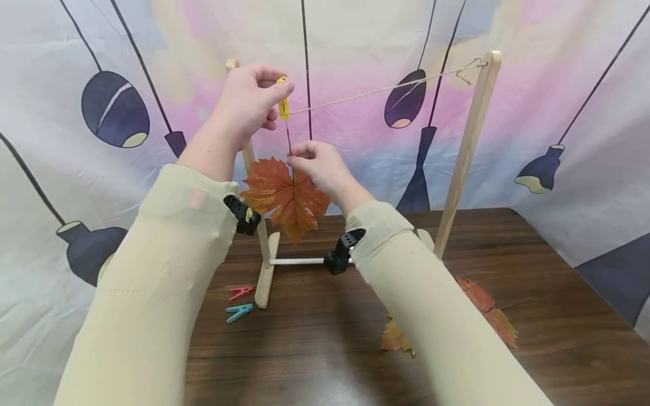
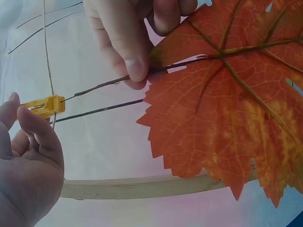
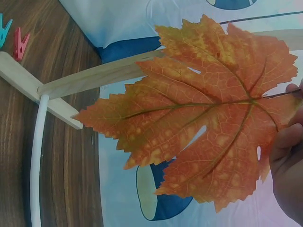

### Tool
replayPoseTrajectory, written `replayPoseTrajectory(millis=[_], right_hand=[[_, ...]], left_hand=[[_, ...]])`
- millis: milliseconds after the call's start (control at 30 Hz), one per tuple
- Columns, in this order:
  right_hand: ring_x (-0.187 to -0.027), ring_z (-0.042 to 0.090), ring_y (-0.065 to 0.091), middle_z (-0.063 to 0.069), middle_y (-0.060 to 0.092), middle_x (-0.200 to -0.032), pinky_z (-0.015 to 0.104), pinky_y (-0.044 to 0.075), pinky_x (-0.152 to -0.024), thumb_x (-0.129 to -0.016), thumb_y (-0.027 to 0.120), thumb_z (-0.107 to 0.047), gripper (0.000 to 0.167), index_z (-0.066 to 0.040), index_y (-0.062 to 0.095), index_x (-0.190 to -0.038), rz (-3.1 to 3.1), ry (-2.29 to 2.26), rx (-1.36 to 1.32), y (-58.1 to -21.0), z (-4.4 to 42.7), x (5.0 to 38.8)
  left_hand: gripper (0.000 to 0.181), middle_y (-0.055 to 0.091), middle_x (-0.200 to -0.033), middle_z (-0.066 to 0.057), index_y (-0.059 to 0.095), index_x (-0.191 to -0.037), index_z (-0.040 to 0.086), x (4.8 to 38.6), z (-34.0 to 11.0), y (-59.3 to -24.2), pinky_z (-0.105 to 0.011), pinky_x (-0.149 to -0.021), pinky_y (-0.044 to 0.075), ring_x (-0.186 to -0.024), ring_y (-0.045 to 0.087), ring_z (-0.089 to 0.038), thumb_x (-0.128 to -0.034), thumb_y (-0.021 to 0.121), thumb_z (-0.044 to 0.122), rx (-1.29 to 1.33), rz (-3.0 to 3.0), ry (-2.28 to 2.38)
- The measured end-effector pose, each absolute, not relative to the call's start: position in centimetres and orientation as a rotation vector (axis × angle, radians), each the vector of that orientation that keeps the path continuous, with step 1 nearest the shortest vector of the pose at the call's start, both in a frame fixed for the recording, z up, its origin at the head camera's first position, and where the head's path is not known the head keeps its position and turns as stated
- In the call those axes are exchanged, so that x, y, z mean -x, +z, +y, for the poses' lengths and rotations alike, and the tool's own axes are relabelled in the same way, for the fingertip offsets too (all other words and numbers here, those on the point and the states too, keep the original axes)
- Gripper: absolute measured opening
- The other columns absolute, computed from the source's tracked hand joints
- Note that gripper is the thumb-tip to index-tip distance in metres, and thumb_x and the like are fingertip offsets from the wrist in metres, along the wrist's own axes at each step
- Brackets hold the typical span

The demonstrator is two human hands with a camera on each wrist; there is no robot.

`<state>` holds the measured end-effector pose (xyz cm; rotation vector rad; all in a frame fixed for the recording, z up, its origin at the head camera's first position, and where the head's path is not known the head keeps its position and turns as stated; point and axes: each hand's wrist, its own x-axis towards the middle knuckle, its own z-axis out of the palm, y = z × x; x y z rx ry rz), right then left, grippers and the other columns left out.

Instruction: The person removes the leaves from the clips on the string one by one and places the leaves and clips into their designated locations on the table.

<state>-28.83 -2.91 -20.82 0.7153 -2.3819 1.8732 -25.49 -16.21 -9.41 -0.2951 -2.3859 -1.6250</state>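
My left hand [image 1: 249, 101] pinches a yellow clothespin [image 1: 284, 100] at the twine [image 1: 365, 95]. In the left wrist view the tip of the yellow clothespin [image 2: 42, 107] meets both the twine [image 2: 49, 61] and the end of a dark leaf stem [image 2: 102, 85]. Below it hangs an orange-red maple-like leaf [image 1: 286, 197]. My right hand [image 1: 322, 166] pinches that leaf's stem close to the blade. The right wrist view shows the leaf [image 3: 208, 109] spread flat, with the right hand [image 3: 289, 156] at its stem end, partly cut off by the frame edge.
A wooden frame [image 1: 469, 152] with a white crossbar [image 1: 297, 261] stands on the dark table [image 1: 304, 349]. A red clothespin [image 1: 241, 292] and a blue clothespin [image 1: 239, 312] lie near its left foot. More leaves [image 1: 500, 326] lie at the right, partly behind the right sleeve.
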Motion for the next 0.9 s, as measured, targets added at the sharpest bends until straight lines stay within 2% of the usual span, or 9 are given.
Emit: replayPoseTrajectory(millis=[500, 900], right_hand=[[-0.064, 0.015, 0.049, 0.001, 0.065, -0.096, 0.026, 0.043, -0.053, -0.091, 0.064, -0.019, 0.017, -0.007, 0.067, -0.104, -2.398, 1.793, -0.689, -21.3, -2.1, 28.9], [-0.073, 0.016, 0.050, -0.001, 0.064, -0.101, 0.026, 0.042, -0.056, -0.091, 0.064, -0.023, 0.014, -0.013, 0.066, -0.101, -2.469, 1.766, -0.658, -22.2, -2.0, 28.8]], left_hand=[[0.035, 0.051, -0.106, 0.001, 0.054, -0.123, 0.008, 26.0, -15.8, -9.3, -0.021, -0.044, 0.041, -0.050, 0.040, -0.012, -0.0924, 0.059, 0.025, 0.352, -2.365, -1.573], [0.020, 0.050, -0.102, 0.002, 0.056, -0.107, 0.013, 26.2, -15.7, -8.3, -0.020, -0.039, 0.036, -0.049, 0.038, -0.013, -0.0897, 0.063, 0.022, 0.218, -2.131, -1.753]])
